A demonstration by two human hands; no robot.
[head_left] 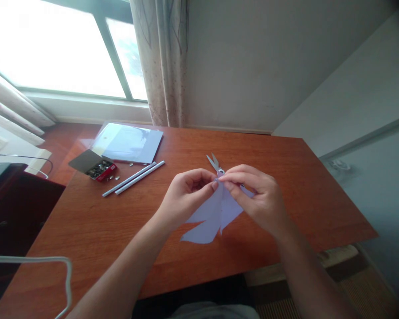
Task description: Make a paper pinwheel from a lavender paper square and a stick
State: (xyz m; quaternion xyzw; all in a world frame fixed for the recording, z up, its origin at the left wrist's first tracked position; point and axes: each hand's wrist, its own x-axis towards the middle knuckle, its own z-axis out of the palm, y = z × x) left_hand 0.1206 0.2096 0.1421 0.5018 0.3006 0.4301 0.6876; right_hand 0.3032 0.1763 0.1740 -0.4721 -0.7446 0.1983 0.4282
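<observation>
A cut, pale lilac sheet of paper (206,226) hangs in pointed flaps between my two hands, above the wooden table. My left hand (191,190) pinches its upper edge between thumb and forefinger. From the other side, my right hand (256,190) pinches the paper at nearly the same spot, fingertips almost touching the left ones. Just beyond the fingertips lie scissors (214,162) with blades spread and pointing away; their handles are mostly hidden behind the paper and my right hand. Whether something small sits between the fingertips, I cannot make out.
Left of my hands lie two rolled paper tubes (140,178). Past them stands an opened red box (101,170) of metal thumbtacks, a few loose beside it. A clear folder with paper sheets (129,142) lies at the back. A white cable (68,279) loops over the front left.
</observation>
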